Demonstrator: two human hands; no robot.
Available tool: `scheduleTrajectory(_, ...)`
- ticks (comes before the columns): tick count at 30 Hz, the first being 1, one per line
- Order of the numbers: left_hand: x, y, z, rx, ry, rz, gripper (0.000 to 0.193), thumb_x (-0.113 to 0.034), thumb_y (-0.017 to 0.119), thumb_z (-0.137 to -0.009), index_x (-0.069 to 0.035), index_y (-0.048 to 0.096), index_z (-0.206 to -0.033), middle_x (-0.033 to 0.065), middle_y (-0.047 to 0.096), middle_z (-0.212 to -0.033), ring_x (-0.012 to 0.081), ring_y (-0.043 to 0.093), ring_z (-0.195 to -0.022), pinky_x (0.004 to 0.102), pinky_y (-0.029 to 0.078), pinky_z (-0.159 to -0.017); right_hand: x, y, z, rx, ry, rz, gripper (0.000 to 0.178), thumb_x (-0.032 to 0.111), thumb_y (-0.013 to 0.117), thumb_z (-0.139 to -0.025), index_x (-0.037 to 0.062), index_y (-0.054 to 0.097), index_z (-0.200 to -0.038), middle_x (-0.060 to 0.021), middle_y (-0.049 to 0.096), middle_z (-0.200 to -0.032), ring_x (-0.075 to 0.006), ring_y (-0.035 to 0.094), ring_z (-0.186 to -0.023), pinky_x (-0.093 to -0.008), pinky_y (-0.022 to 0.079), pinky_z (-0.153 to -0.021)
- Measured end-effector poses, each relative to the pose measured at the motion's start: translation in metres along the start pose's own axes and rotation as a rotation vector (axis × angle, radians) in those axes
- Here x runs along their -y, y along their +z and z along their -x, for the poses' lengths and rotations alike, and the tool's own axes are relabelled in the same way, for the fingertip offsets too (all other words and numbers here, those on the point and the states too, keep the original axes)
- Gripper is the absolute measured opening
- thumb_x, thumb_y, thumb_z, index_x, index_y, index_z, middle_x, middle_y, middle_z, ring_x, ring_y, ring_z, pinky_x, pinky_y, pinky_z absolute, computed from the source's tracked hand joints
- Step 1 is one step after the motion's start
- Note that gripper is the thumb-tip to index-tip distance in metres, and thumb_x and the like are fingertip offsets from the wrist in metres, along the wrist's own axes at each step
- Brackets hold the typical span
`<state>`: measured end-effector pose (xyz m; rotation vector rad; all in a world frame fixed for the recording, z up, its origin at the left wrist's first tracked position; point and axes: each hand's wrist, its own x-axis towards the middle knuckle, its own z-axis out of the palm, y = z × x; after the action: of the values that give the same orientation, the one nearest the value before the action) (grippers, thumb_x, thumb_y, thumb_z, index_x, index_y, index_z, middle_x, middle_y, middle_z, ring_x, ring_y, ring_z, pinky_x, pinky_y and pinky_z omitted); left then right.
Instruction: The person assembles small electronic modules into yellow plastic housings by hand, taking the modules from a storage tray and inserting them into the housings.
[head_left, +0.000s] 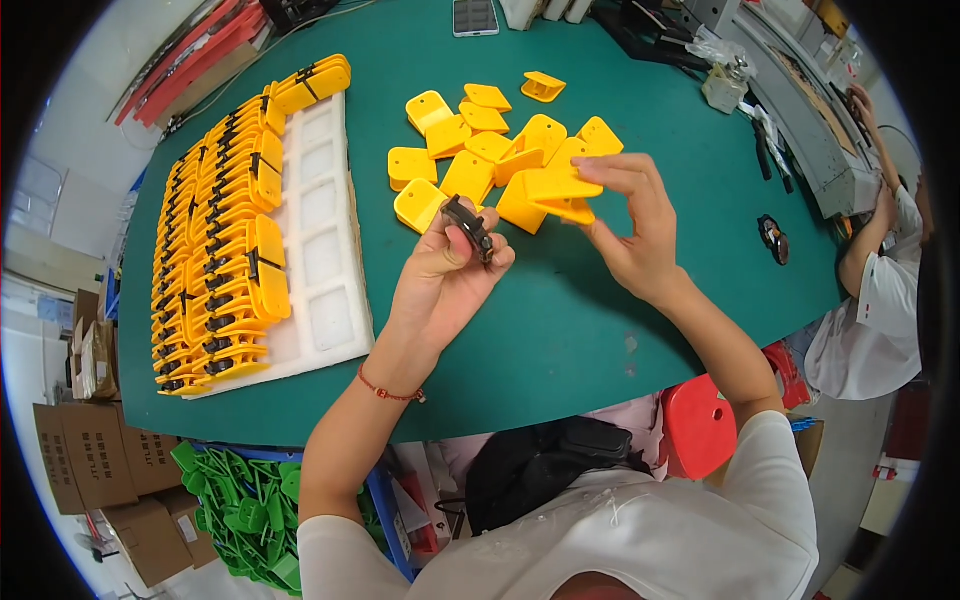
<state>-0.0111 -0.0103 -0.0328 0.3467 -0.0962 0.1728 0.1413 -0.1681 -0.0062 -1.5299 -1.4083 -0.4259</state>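
Note:
My left hand (pixel 438 278) is closed around a black wristwatch (pixel 469 230), held up over the near middle of the table. Thumb and fingers of my right hand (pixel 643 236) pinch the edge of a yellow plastic watch stand (pixel 560 186), a bent piece with two flaps. The watch and this stand are apart, a short way from each other. Just beyond my hands lies a loose pile of similar yellow stands (pixel 467 176); the raised stand partly covers some of them.
At left, a white foam tray (pixel 335 322) bears rows of yellow stands with black watches (pixel 215 250). Another black watch (pixel 773 240) lies right. A phone (pixel 475 17) and glass bottle (pixel 725 84) stand far back. Green pieces (pixel 250 510) fill a bin below. Another person's arm (pixel 868 240) reaches a grey machine.

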Motion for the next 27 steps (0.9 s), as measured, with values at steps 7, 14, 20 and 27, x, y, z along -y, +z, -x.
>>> scheduleTrajectory(7,0.001,0.014,0.001,-0.188,0.074,0.11,0.028,-0.007,0.052,-0.087,-0.004,0.046,-0.114,0.0109,0.05,-0.101,0.0251,0.051,-0.097,0.039,0.041,-0.093,0.005,-0.009,0.006,0.114,-0.068,-0.054,0.031,0.007,0.078,-0.058,0.0051,0.056,-0.08,-0.005,0.059,-0.077,-0.0199,0.058,-0.079,-0.0293,0.04,-0.066)
scheduleTrajectory(14,0.009,0.007,-0.001,-0.112,0.284,-0.301,0.027,-0.004,0.055,-0.085,-0.004,0.053,-0.112,0.0111,0.051,-0.117,0.027,0.046,-0.113,0.0393,0.034,-0.101,0.013,0.003,0.007,0.135,0.001,-0.178,0.028,0.011,0.079,-0.06,0.0057,0.054,-0.071,-0.0042,0.058,-0.069,-0.0179,0.059,-0.069,-0.0287,0.039,-0.066)
scheduleTrajectory(20,0.013,0.012,-0.002,-0.092,0.267,-0.343,0.029,-0.004,0.058,-0.083,-0.005,0.055,-0.112,0.0115,0.045,-0.129,0.0258,0.045,-0.115,0.0389,0.03,-0.104,0.009,0.01,0.009,0.158,0.215,-0.347,0.03,0.015,0.079,-0.063,0.0051,0.055,-0.077,-0.0036,0.059,-0.077,-0.0188,0.055,-0.077,-0.0283,0.039,-0.072)
scheduleTrajectory(27,0.011,0.024,-0.001,-0.168,0.195,-0.262,0.038,-0.01,0.058,-0.086,-0.007,0.045,-0.122,0.0099,0.048,-0.119,0.0223,0.046,-0.113,0.0417,0.034,-0.101,-0.009,0.011,0.004,0.182,0.122,-0.016,0.034,0.03,0.062,-0.079,0.0044,0.054,-0.1,-0.0103,0.05,-0.105,-0.0262,0.045,-0.102,-0.0364,0.035,-0.086)
